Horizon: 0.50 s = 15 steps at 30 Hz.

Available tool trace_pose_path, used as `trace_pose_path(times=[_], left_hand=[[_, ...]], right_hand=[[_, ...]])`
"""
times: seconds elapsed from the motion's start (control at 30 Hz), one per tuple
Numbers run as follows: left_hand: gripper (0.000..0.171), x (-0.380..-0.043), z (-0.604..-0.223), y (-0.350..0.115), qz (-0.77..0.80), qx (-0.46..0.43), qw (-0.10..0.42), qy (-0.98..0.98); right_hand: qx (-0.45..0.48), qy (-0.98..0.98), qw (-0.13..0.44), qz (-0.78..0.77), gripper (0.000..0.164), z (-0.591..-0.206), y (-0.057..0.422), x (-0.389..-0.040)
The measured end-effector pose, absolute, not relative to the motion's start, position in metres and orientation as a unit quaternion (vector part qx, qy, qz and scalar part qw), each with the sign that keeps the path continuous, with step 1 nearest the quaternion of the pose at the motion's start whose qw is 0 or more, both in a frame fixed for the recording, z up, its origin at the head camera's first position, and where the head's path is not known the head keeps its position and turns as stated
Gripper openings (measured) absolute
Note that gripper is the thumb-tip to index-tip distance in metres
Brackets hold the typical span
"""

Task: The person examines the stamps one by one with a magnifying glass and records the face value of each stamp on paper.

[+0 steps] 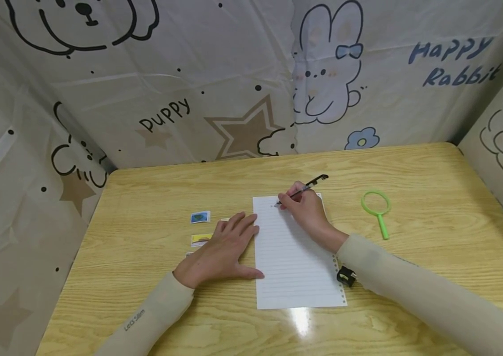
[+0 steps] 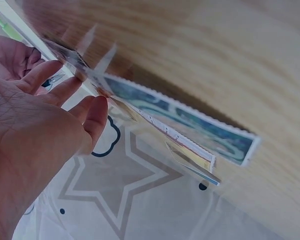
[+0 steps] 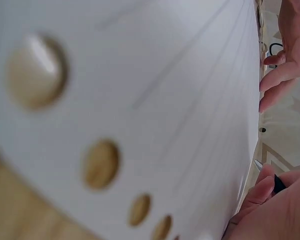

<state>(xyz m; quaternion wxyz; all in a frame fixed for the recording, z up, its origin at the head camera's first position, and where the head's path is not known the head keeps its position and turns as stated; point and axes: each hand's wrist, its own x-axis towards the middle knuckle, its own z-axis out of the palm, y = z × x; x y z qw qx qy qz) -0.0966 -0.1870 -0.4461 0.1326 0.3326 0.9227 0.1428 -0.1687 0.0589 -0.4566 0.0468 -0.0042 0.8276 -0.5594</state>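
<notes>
A sheet of lined loose-leaf paper (image 1: pixel 296 277), with holes down its right edge, lies on the table. My right hand (image 1: pixel 307 210) pinches a black pen (image 1: pixel 311 183), its tip at the paper's upper left, where a few small marks show. Against the sheet's left edge rests my left hand (image 1: pixel 227 249), fingers spread and thumb touching the border. Beside and partly beneath that hand lie several postage stamps, among them a blue stamp (image 1: pixel 200 217) and a yellow stamp (image 1: pixel 200 240). The left wrist view shows a blue-green stamp (image 2: pixel 180 120) with toothed edges close up.
To the right of the paper lies a green magnifying glass (image 1: pixel 382 226). A small black object (image 1: pixel 346 276) sits by the paper's right edge under my sleeve. Cloth walls with cartoon prints (image 1: pixel 242 128) border the wooden table (image 1: pixel 153 198) at the back and sides.
</notes>
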Motion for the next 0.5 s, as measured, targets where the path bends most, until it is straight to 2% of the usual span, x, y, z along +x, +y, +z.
trace_pose_path(times=[0.5], left_hand=[[0.102, -0.0954, -0.4440, -0.1877, 0.147, 0.336, 0.124, 0.922]], right_hand=[[-0.018, 0.834, 0.039, -0.549, 0.019, -0.4595, 0.0589, -0.1688]])
